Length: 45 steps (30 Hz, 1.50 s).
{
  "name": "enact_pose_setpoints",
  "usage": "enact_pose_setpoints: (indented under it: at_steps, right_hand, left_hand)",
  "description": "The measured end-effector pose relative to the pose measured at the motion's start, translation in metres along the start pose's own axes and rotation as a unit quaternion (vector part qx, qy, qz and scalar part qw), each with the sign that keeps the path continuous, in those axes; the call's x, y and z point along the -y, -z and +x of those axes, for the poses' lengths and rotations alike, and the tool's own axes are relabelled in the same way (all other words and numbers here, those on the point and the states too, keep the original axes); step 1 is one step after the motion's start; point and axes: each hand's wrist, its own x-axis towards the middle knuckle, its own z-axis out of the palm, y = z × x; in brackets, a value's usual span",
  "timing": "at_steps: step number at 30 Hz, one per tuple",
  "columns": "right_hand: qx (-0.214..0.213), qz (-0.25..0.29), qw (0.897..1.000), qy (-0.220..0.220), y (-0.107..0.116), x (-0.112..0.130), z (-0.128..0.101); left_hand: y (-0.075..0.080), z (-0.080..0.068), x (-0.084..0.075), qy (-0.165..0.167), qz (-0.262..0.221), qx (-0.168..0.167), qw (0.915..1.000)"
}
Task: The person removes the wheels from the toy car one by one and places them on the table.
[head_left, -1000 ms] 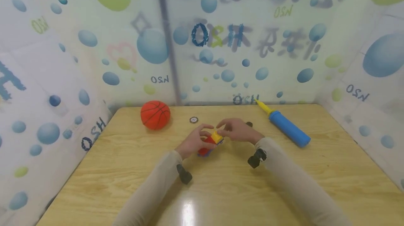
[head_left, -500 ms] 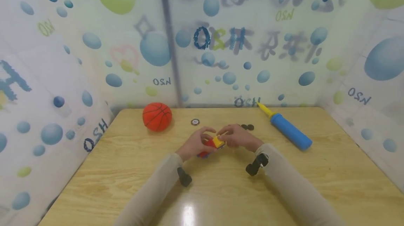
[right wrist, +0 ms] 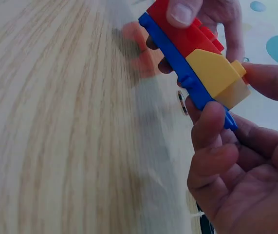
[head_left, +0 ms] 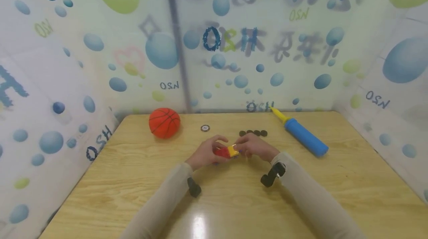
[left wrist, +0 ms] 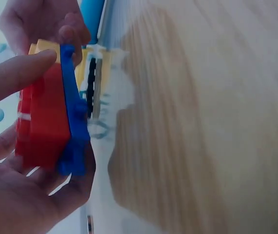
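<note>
A small brick toy (head_left: pixel 226 152), red and yellow blocks on a blue plate, is held just above the wooden table (head_left: pixel 234 202) between both hands. My left hand (head_left: pixel 219 146) grips its red end; in the left wrist view the red block (left wrist: pixel 41 122) lies in the palm with the blue plate (left wrist: pixel 73 112) beside it. My right hand (head_left: pixel 239 148) pinches the yellow end. In the right wrist view the toy (right wrist: pixel 192 53) has the right fingers (right wrist: pixel 212 141) curled under the blue plate and a fingertip on the yellow block.
An orange basketball (head_left: pixel 164 122) sits at the back left. A blue pump (head_left: pixel 304 137) with a yellow nozzle lies at the back right. A row of dark discs (head_left: pixel 253 133) and one small round disc (head_left: pixel 205 128) lie beyond the hands. Patterned sheets wall in the table.
Both hands drew slightly toward me and lower with the toy, which now lies flatter. The right hand's shift uncovered the row of dark discs behind it.
</note>
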Motion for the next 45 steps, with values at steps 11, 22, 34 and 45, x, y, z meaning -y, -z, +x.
enact_pose_setpoints:
  at_steps: [11, 22, 34, 45]
  right_hand:
    - [-0.014, 0.074, 0.997, -0.012, 0.01, -0.011, -0.008]
    - [-0.004, 0.076, 0.997, -0.005, 0.016, -0.005, -0.015]
    - [-0.015, 0.023, 0.999, 0.044, 0.016, -0.002, -0.017]
    - [-0.027, -0.059, 0.996, 0.062, 0.013, -0.004, -0.014]
  left_hand:
    - [0.013, -0.012, 0.005, -0.046, -0.009, -0.078, 0.9958]
    - [0.017, -0.014, 0.0, -0.051, -0.016, -0.125, 0.9908]
    - [0.021, -0.011, 0.002, -0.037, -0.024, -0.139, 0.9893]
    - [0.023, -0.006, 0.008, -0.026, 0.001, -0.123, 0.9921]
